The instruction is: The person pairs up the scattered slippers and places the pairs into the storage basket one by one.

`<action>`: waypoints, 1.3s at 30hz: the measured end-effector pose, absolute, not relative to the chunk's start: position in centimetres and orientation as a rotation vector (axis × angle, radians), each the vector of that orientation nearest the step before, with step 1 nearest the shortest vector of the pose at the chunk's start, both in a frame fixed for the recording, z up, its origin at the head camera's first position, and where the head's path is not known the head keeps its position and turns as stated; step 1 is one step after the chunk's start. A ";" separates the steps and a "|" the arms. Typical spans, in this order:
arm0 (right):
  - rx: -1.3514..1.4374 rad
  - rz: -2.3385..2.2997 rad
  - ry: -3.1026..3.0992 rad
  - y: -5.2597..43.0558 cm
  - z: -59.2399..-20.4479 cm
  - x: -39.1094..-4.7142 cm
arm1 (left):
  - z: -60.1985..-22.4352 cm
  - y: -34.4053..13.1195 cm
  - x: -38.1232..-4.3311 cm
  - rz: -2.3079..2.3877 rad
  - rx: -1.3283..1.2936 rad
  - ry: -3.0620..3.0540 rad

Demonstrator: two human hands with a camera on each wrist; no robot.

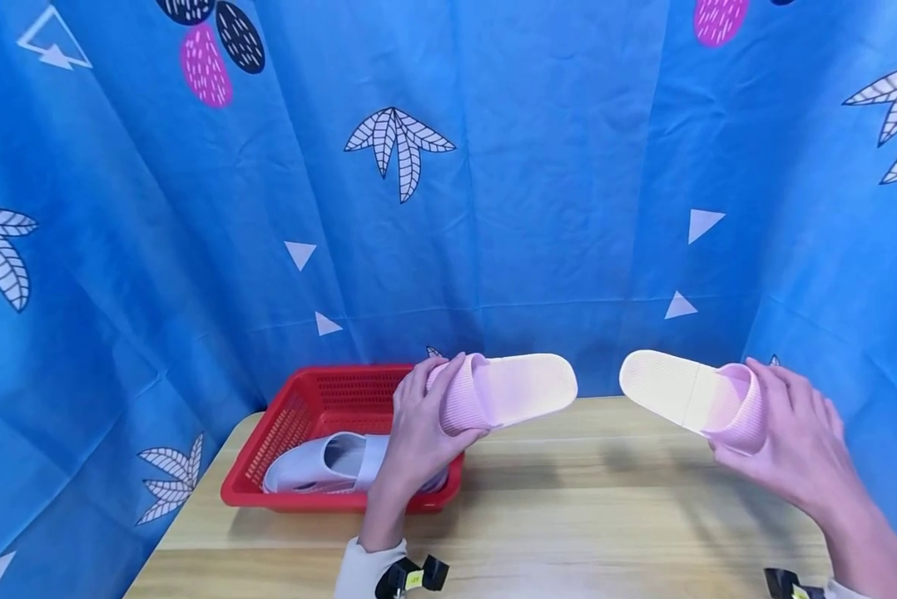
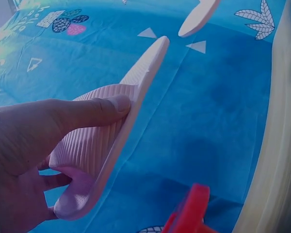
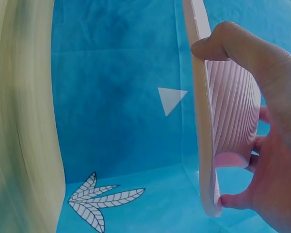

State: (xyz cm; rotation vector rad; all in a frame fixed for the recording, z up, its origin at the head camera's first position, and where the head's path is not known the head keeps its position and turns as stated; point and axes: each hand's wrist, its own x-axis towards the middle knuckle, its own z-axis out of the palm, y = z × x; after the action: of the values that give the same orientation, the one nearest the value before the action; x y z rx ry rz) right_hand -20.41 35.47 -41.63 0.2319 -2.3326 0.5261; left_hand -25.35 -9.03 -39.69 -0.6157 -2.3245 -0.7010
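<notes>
My left hand [image 1: 421, 424] grips a pink slipper [image 1: 527, 387] by its ribbed strap end, the heel pointing right. In the left wrist view the thumb lies across the ribbed strap [image 2: 89, 145] at the sole's edge. A second pink slipper [image 1: 661, 387] is in my right hand [image 1: 800, 433], its heel pointing left. The right wrist view shows that thumb on the sole's edge and fingers around the far side of the strap [image 3: 233, 111]. Both slippers are held above the table, heels facing each other with a gap between them.
A red plastic basket [image 1: 240, 491] stands on the wooden table [image 1: 568, 532] at the left, partly behind my left hand. Grey-white shoes [image 1: 302, 467] lie in it. A blue patterned curtain [image 1: 553, 183] hangs behind and on both sides.
</notes>
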 end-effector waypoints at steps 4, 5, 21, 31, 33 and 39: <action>0.237 0.515 -2.325 35.1 -41.5 -20.2 | -40.2 -9.8 -25.3 -0.710 -0.620 -2.312; 0.234 0.508 -2.327 35.0 -41.4 -20.2 | -40.2 -9.9 -25.3 -0.715 -0.629 -2.308; 0.239 0.452 -2.304 34.9 -40.0 -18.9 | -40.3 -11.0 -25.0 -0.758 -0.618 -2.353; 0.294 0.452 -2.289 34.1 -39.8 -19.2 | -40.6 -10.8 -25.0 -0.765 -0.618 -2.340; 0.306 0.441 -2.286 34.0 -39.9 -19.2 | -40.6 -10.8 -25.0 -0.762 -0.611 -2.347; 0.350 0.402 -2.280 33.5 -40.1 -19.5 | -40.6 -10.8 -24.9 -0.766 -0.607 -2.347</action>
State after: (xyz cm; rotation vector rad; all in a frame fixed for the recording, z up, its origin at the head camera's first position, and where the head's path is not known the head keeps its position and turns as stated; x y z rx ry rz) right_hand -19.52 33.49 -40.15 0.3498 -2.2798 0.4022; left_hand -24.90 -10.83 -40.60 -0.6070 -2.3465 -0.7658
